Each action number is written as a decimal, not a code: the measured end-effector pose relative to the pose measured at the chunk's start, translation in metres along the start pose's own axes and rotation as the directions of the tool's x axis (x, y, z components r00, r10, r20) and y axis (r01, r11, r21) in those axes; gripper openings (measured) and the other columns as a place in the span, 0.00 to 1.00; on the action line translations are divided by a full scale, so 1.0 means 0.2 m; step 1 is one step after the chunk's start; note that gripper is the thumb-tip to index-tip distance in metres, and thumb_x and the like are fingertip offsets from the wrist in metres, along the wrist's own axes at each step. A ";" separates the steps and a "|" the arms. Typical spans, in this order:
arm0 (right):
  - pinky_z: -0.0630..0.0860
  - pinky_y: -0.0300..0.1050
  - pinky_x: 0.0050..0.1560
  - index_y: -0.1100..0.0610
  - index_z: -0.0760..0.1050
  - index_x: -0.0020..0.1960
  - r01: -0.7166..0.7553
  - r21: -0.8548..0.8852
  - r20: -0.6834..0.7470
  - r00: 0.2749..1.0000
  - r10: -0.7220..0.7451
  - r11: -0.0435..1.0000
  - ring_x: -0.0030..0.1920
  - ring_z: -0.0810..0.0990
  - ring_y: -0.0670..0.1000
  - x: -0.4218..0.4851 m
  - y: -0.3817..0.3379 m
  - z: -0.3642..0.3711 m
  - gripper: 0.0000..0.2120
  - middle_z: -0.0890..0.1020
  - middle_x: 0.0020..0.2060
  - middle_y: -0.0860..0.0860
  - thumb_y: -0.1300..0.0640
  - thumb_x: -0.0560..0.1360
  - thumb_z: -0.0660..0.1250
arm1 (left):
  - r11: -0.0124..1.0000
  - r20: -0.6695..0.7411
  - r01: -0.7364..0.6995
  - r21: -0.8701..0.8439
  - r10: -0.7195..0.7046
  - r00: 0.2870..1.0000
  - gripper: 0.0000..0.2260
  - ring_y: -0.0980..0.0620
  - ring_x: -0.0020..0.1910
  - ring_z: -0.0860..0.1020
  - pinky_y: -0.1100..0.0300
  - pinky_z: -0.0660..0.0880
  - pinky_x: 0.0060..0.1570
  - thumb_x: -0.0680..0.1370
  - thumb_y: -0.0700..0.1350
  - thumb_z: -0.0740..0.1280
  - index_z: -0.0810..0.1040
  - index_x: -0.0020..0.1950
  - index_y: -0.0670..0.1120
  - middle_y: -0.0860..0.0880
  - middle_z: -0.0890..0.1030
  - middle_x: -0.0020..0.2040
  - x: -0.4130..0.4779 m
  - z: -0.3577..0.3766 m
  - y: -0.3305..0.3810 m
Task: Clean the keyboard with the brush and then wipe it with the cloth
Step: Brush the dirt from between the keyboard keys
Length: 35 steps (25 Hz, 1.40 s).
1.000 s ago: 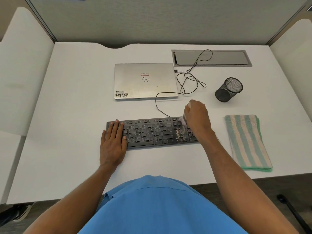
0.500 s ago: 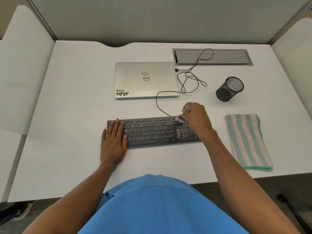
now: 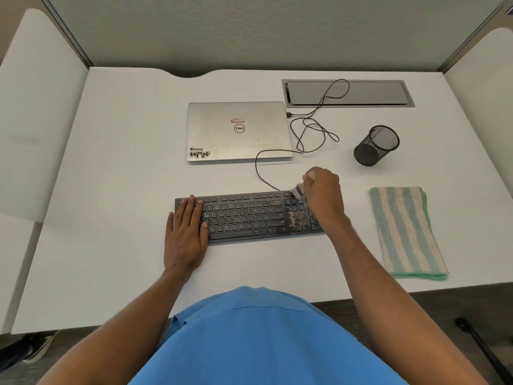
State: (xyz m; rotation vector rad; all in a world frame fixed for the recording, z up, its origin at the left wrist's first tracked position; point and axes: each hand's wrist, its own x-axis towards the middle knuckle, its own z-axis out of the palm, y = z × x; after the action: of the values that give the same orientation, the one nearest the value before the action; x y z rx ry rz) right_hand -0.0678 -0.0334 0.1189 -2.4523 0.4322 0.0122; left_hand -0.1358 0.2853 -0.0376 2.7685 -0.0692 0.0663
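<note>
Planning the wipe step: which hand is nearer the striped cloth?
Right. The right hand grips the brush over the keyboard's right end, left of the cloth; the left hand rests flat on the keyboard's left end.

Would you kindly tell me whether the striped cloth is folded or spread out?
Folded. The striped cloth lies as a narrow rectangle on the desk, with stacked layers showing along its near edge.

place: office cubicle | walls: grey fabric partition [image 3: 249,31] behind, white side panels [image 3: 41,120] left and right | counter [image 3: 125,162]: white, metal cable hatch [image 3: 347,93] set into it | gear: closed laptop [image 3: 238,132], wired keyboard [image 3: 244,215], black mesh pen cup [image 3: 376,145]
</note>
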 end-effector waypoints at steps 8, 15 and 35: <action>0.75 0.45 0.40 0.65 0.79 0.50 -0.025 -0.182 0.024 0.999 0.030 0.983 0.43 0.81 0.57 0.00 0.03 0.00 0.08 0.82 0.44 0.57 0.60 0.81 0.64 | 1.000 0.007 0.007 0.005 -0.007 1.000 0.27 0.50 0.86 0.52 0.42 0.53 0.83 0.86 0.52 0.51 0.58 0.86 0.49 0.50 0.56 0.86 0.00 0.00 0.00; 0.67 0.27 0.26 0.69 0.78 0.48 -0.010 -0.049 -0.034 0.999 0.009 0.999 0.32 0.72 0.40 -0.04 0.02 -0.01 0.09 0.80 0.40 0.58 0.65 0.81 0.62 | 1.000 0.010 0.006 0.009 -0.006 1.000 0.27 0.51 0.86 0.51 0.42 0.52 0.83 0.86 0.53 0.50 0.57 0.86 0.50 0.51 0.55 0.87 0.00 0.00 0.00; 0.78 0.51 0.43 0.63 0.79 0.50 0.032 -0.160 0.070 0.997 -0.021 0.987 0.44 0.80 0.57 -0.10 0.07 -0.02 0.09 0.83 0.46 0.58 0.60 0.81 0.62 | 1.000 0.007 0.005 0.005 -0.006 1.000 0.27 0.50 0.86 0.52 0.42 0.52 0.83 0.86 0.53 0.50 0.58 0.86 0.50 0.50 0.56 0.86 0.00 0.00 0.00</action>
State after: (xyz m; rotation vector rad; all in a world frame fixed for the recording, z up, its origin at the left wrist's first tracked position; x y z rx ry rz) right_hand -0.0923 -0.0407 0.1160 -2.6076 0.3813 0.1240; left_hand -0.1362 0.2858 -0.0381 2.7736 -0.0633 0.0558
